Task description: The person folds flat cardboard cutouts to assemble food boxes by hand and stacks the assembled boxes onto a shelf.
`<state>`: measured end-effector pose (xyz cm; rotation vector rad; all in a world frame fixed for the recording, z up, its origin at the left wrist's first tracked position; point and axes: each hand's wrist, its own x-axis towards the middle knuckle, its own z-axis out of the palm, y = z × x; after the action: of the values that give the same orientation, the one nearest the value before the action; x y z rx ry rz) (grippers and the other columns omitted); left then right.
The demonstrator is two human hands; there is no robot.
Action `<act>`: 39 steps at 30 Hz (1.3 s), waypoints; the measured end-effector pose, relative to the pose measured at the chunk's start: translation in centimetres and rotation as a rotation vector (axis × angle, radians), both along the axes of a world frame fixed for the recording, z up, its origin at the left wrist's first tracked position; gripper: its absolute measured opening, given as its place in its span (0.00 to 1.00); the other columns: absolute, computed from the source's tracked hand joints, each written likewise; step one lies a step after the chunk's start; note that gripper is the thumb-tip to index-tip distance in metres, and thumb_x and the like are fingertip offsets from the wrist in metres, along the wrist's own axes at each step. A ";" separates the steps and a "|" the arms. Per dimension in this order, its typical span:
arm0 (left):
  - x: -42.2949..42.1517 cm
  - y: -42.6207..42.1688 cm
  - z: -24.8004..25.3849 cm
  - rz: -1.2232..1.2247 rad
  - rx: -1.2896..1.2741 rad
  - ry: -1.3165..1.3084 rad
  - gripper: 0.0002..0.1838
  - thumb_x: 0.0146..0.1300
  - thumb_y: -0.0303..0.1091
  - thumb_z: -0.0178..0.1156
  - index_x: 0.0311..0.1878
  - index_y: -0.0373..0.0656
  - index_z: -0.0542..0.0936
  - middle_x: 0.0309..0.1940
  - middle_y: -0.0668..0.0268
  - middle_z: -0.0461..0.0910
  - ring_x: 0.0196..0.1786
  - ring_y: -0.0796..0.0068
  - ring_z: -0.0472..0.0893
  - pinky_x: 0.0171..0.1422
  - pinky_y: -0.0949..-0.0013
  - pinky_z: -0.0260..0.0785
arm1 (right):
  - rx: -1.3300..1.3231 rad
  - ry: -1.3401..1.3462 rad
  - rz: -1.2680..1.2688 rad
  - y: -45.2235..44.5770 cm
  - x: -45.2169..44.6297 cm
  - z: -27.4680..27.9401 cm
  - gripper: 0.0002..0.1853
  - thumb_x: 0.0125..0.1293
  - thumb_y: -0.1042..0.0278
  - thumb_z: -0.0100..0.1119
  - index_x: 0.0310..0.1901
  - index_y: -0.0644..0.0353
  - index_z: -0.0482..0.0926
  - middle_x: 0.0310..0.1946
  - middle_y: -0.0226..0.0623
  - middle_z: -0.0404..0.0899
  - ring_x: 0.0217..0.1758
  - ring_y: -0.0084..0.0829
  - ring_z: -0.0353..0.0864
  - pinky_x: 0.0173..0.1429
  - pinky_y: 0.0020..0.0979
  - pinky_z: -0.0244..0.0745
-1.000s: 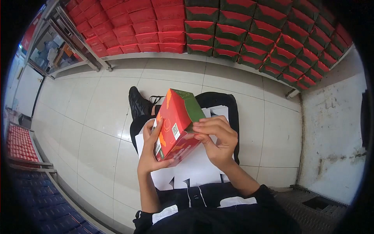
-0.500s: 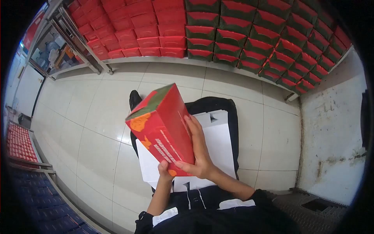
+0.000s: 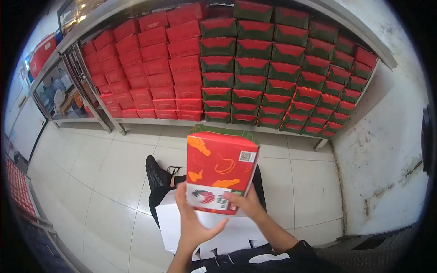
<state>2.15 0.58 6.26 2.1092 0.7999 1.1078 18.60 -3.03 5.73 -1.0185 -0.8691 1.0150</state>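
A red cardboard food box (image 3: 218, 157) with orange drawings, a QR code and a white logo panel stands tilted above my lap, its broad printed face toward me. Dark green flaps show along its far end. My right hand (image 3: 248, 202) grips the lower right edge, thumb on the printed face and fingers hidden behind. At the lower left edge is my left hand (image 3: 195, 227), its fingers up against the box side and its thumb spread away from it. Beneath both hands, white cardboard (image 3: 170, 220) with cut slots lies across my lap.
Ahead, a metal shelf (image 3: 164, 122) holds stacked red boxes (image 3: 150, 68) and green-ended boxes (image 3: 252, 66). A stained white wall (image 3: 364, 182) rises at the right. More red boxes (image 3: 20, 186) are at the far left. My black shoe (image 3: 158, 175) rests on the tiled floor (image 3: 109, 182).
The box has turned from a slanted, edge-on pose so its broad logo face shows. My left thumb has come off it. My view has tilted up toward the shelf.
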 end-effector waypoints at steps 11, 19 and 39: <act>-1.5 3.5 -3.2 0.112 -0.803 -0.795 0.30 0.54 0.36 0.57 0.59 0.32 0.64 0.50 0.56 0.73 0.53 0.67 0.75 0.57 0.64 0.69 | 0.523 -1.592 0.157 1.9 0.5 5.2 0.37 0.53 0.50 0.65 0.64 0.40 0.59 0.65 0.34 0.59 0.66 0.31 0.61 0.63 0.57 0.49; -3.0 5.0 -1.9 -0.208 -1.064 -0.907 0.32 0.63 0.52 0.45 0.64 0.39 0.59 0.55 0.56 0.71 0.56 0.63 0.73 0.58 0.59 0.69 | 1.111 -2.103 -0.117 8.1 0.5 7.1 0.15 0.61 0.63 0.56 0.50 0.35 0.71 0.54 0.27 0.74 0.54 0.21 0.75 0.59 0.36 0.64; -4.0 3.8 -5.1 -0.100 -1.019 -0.568 0.33 0.56 0.59 0.47 0.60 0.48 0.63 0.55 0.63 0.70 0.56 0.70 0.69 0.57 0.62 0.57 | 0.975 -1.879 -0.934 20.1 17.5 19.0 0.43 0.35 0.77 0.70 0.59 0.52 0.64 0.59 0.34 0.68 0.62 0.37 0.68 0.52 0.30 0.78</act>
<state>-1.88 4.33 1.15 0.9176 0.7307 0.8839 36.07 17.09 24.76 -1.0527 -1.7273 -1.4432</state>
